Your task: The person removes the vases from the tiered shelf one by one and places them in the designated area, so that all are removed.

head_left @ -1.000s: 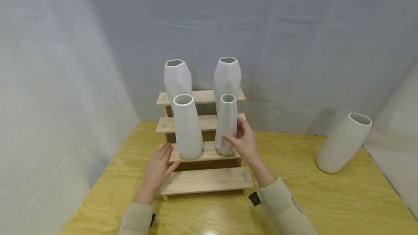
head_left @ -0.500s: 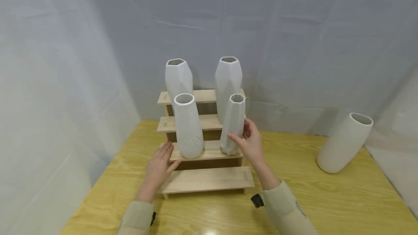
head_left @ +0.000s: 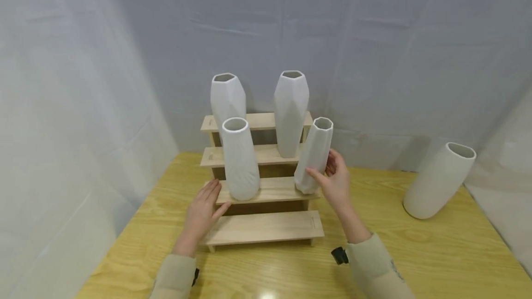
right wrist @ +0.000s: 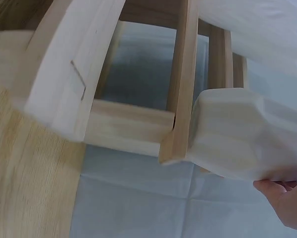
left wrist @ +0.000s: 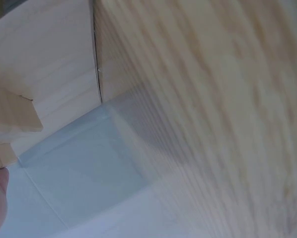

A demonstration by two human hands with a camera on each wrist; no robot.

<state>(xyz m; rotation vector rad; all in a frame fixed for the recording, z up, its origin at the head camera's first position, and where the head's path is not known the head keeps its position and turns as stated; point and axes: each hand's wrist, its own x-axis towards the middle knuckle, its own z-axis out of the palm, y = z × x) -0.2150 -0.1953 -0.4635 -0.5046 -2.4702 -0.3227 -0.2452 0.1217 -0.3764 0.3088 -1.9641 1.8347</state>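
My right hand (head_left: pixel 337 183) grips a slim fluted white vase (head_left: pixel 314 156), thumb in front and fingers behind. The vase leans to the right, its base close over the right end of the stepped wooden stand's (head_left: pixel 276 189) second tier from the bottom. In the right wrist view, the faceted lower part of the vase (right wrist: pixel 238 134) lies beside the stand's end, my right hand (right wrist: pixel 290 201) below it. My left hand (head_left: pixel 202 209) rests with extended fingers against the left end of that same tier. A tapered round-mouthed white vase (head_left: pixel 241 160) stands upright there, right of that hand.
Two larger faceted white vases, a left one (head_left: pixel 227 98) and a right one (head_left: pixel 292 110), stand farther back on the stand. Another white vase (head_left: pixel 438 181) stands on the yellow wooden table (head_left: pixel 386 243) at the right. A grey sheet (head_left: pixel 374 59) hangs behind.
My right hand has moved right with the fluted vase, from in front of the right faceted vase to the tier's right end, and the vase now leans. My left hand has stayed put.
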